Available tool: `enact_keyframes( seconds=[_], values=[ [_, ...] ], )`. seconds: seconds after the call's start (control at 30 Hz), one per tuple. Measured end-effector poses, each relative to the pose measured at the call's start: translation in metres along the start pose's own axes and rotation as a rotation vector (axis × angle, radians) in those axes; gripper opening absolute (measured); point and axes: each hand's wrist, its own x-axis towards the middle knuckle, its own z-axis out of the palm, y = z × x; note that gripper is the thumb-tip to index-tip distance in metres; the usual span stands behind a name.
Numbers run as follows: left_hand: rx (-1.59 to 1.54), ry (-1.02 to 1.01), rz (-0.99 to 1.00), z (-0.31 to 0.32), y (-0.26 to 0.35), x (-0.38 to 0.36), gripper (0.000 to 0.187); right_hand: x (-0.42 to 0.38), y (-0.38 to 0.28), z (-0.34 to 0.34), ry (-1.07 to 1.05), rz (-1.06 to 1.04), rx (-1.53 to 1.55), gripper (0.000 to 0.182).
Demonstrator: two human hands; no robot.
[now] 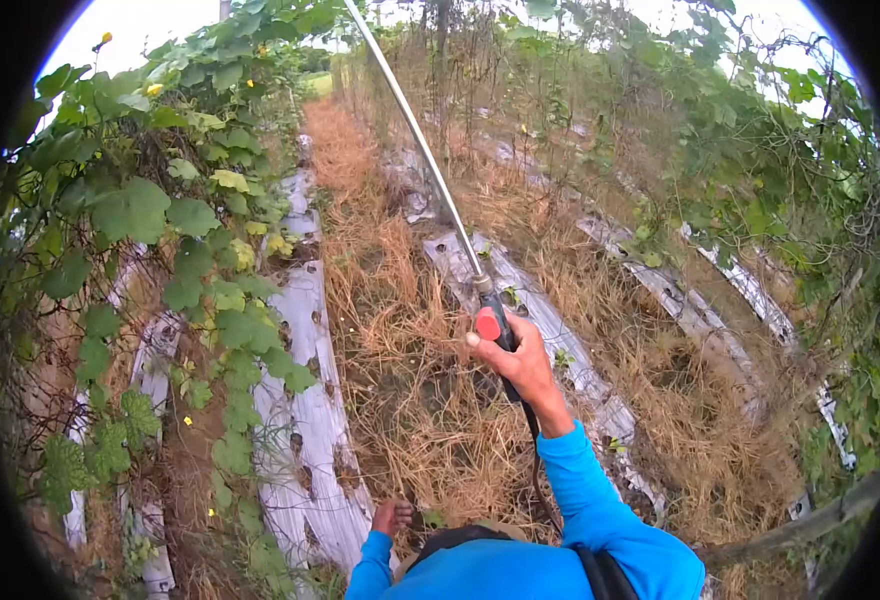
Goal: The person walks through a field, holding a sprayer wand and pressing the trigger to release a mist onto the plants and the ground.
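My right hand [528, 368] is wrapped round the black handle of a spray wand [420, 140], in front of my chest. A red part [487, 323] sits on the handle near my thumb. The long metal tube rises up and to the left from the handle, past the frame's top edge. A dark hose [537, 470] hangs from the handle's lower end toward my body. Low in the view, my left hand [392, 516] is beside my body, small, with its fingers partly curled; no object shows in it.
Leafy vines [135, 210] climb at the left, and more vines [800, 170] hang at the right. Strips of silvery plastic mulch [310, 400] run along the ground with dry straw [390, 350] between them. A wooden pole [810, 525] lies across the lower right.
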Motion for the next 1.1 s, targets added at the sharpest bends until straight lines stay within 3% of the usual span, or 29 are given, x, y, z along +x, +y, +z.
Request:
enact_keyframes(
  seconds=[0.07, 0.1, 0.17, 0.37, 0.5, 0.57, 0.63, 0.8, 0.93, 1.0, 1.1],
  values=[
    [0.016, -0.027, -0.023, 0.009, -0.004, -0.011, 0.045, -0.024, 0.010, -0.025, 0.078, -0.047, -0.140, 0.028],
    [0.049, 0.019, 0.023, 0.013, -0.009, -0.018, 0.044, -0.039, 0.015, -0.037, 0.144, -0.052, -0.146, 0.039],
    [0.119, 0.068, 0.095, 0.022, -0.021, -0.031, 0.046, -0.076, 0.027, -0.066, 0.200, -0.026, -0.199, 0.039],
    [0.038, 0.055, 0.025, 0.056, -0.114, -0.071, 0.042, -0.220, 0.045, -0.152, 0.307, 0.084, -0.328, 0.043],
    [0.017, -0.054, -0.033, 0.056, -0.189, -0.102, 0.046, -0.291, 0.012, -0.186, 0.367, 0.230, -0.307, 0.042],
    [-0.024, -0.128, -0.061, 0.077, -0.197, -0.108, 0.046, -0.311, -0.003, -0.200, 0.414, 0.180, -0.350, 0.041],
    [0.068, 0.005, -0.078, 0.100, -0.204, -0.144, 0.040, -0.332, -0.017, -0.213, 0.454, 0.122, -0.392, 0.038],
    [0.133, -0.032, -0.086, 0.104, -0.232, -0.153, 0.040, -0.387, -0.064, -0.221, 0.469, 0.071, -0.307, 0.036],
    [0.138, -0.126, 0.018, 0.116, -0.236, -0.198, 0.037, -0.432, -0.096, -0.208, 0.299, 0.129, 0.078, 0.035],
    [0.195, -0.145, 0.050, 0.115, -0.249, -0.224, 0.037, -0.453, -0.115, -0.194, 0.254, 0.142, 0.096, 0.034],
    [0.202, -0.178, 0.012, 0.093, -0.281, -0.241, 0.043, -0.484, -0.151, -0.182, 0.382, -0.004, -0.160, 0.034]
  ],
)
